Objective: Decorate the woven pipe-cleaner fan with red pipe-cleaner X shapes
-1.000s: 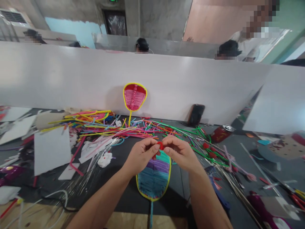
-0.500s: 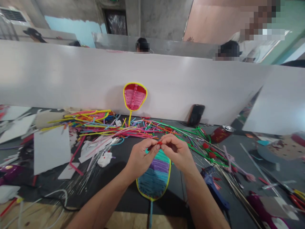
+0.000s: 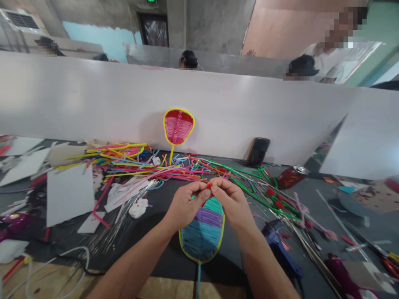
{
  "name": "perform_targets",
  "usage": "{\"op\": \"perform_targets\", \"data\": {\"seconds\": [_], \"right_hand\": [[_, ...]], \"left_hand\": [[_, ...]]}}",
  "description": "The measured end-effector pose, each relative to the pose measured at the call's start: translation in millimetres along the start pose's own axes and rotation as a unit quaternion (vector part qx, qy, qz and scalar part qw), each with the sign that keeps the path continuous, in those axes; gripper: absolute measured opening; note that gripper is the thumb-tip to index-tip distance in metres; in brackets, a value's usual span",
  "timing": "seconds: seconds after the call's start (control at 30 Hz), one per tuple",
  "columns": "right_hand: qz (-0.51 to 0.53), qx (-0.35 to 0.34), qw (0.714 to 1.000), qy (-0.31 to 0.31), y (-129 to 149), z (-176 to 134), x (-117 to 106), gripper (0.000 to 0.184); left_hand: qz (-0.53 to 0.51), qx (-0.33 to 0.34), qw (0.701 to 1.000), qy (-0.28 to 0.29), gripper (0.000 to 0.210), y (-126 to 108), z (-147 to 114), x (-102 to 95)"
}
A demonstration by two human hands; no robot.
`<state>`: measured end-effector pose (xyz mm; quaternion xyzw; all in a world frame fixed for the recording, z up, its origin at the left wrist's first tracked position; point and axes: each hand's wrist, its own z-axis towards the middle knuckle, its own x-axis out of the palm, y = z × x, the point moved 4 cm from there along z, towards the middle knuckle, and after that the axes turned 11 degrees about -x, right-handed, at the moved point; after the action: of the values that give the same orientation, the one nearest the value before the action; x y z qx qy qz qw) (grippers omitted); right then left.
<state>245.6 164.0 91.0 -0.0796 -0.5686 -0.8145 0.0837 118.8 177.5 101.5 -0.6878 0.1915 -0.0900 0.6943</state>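
Observation:
Between my fingertips is a short piece of red pipe cleaner [image 3: 209, 186], mostly covered by the fingers. My left hand [image 3: 189, 203] pinches it from the left. On the other side my right hand [image 3: 230, 199] pinches it with thumb and forefinger. Below both hands a paddle-shaped fan [image 3: 202, 236] lies on the dark table, wound in teal, purple and blue with a yellow rim. Its blue stem points towards me, and the hands hide part of its top. A pink and red fan [image 3: 178, 126] with a yellow rim stands upright against the white partition.
Loose pipe cleaners [image 3: 149, 168] spread across the back of the table. To the right are a phone [image 3: 258, 151], a red can [image 3: 292, 176], a blue glue gun [image 3: 282, 253] and pliers [image 3: 388, 261]. White card [image 3: 70, 195] and thin wires [image 3: 115, 228] lie left.
The fingers have shifted slightly around the red pipe cleaner, with my right hand's fingertips closer over it. The camera view has moved a little; the fan stays in place.

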Motion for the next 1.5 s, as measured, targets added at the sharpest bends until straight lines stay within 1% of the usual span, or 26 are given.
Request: {"op": "perform_targets", "data": {"seconds": [0.07, 0.13, 0.23, 0.33, 0.5, 0.57, 0.63, 0.73, 0.83, 0.9, 0.97, 1.07, 1.13, 1.23, 1.3, 1.4, 1.5], "right_hand": [[-0.006, -0.007, 1.0, -0.015, 0, 0, 3, 0.014], [0.006, -0.004, 1.0, -0.022, -1, -1, 3, 0.015], [0.015, 0.013, 1.0, -0.011, -4, 0, -1, 0.018], [-0.019, 0.016, 1.0, 0.003, -2, 1, -7, 0.023], [-0.064, 0.0, 0.998, 0.011, 7, 2, -5, 0.023], [-0.08, -0.011, 0.997, 0.005, 10, 3, -4, 0.02], [-0.092, -0.016, 0.996, 0.007, 13, 3, -4, 0.02], [-0.115, 0.002, 0.993, 0.03, 15, 4, -6, 0.021], [-0.124, 0.019, 0.991, 0.054, 13, 4, -7, 0.022], [-0.105, 0.017, 0.993, 0.057, 11, 4, -7, 0.023], [-0.063, 0.02, 0.996, 0.055, 7, 4, -6, 0.024], [0.016, 0.053, 0.996, 0.077, -2, 2, -3, 0.028], [0.058, 0.071, 0.992, 0.089, -6, 1, 1, 0.027], [0.102, 0.081, 0.989, 0.074, -10, 0, 5, 0.023], [0.123, 0.086, 0.986, 0.071, -11, 0, 8, 0.021], [0.147, 0.086, 0.982, 0.078, -13, -1, 11, 0.02], [0.156, 0.091, 0.981, 0.074, -16, -1, 10, 0.018]], "left_hand": [[-0.007, -0.002, 1.0, -0.012, 0.024, 0, 0, -1.1], [-0.024, -0.007, 1.0, -0.011, 0.025, 0, 1, -2.8], [-0.076, -0.03, 0.997, 0.008, 0.027, 1, 3, -5.0], [-0.132, -0.046, 0.99, 0.015, 0.026, 3, 5, -5.5], [-0.188, -0.037, 0.981, -0.027, 0.023, 7, 7, -3.7], [-0.19, -0.036, 0.981, -0.027, 0.022, 7, 6, -1.9], [-0.182, -0.041, 0.982, -0.008, 0.021, 7, 6, -0.2], [-0.172, -0.049, 0.984, 0.023, 0.022, 5, 6, -0.4], [-0.15, -0.041, 0.987, 0.03, 0.02, 2, 5, -3.1], [-0.137, -0.036, 0.99, 0.019, 0.019, 1, 4, -5.0], [-0.145, -0.039, 0.989, -0.002, 0.02, 1, 4, -6.8], [-0.185, -0.043, 0.982, -0.025, 0.02, 1, 5, -8.0], [-0.21, -0.046, 0.976, -0.033, 0.021, 2, 5, -8.1], [-0.228, -0.051, 0.971, -0.048, 0.021, 3, 5, -8.3], [-0.228, -0.05, 0.971, -0.042, 0.021, 3, 4, -7.1], [-0.224, -0.045, 0.973, -0.017, 0.02, 1, 3, -3.6], [-0.224, -0.039, 0.974, -0.013, 0.019, 0, 3, -1.8]]}}
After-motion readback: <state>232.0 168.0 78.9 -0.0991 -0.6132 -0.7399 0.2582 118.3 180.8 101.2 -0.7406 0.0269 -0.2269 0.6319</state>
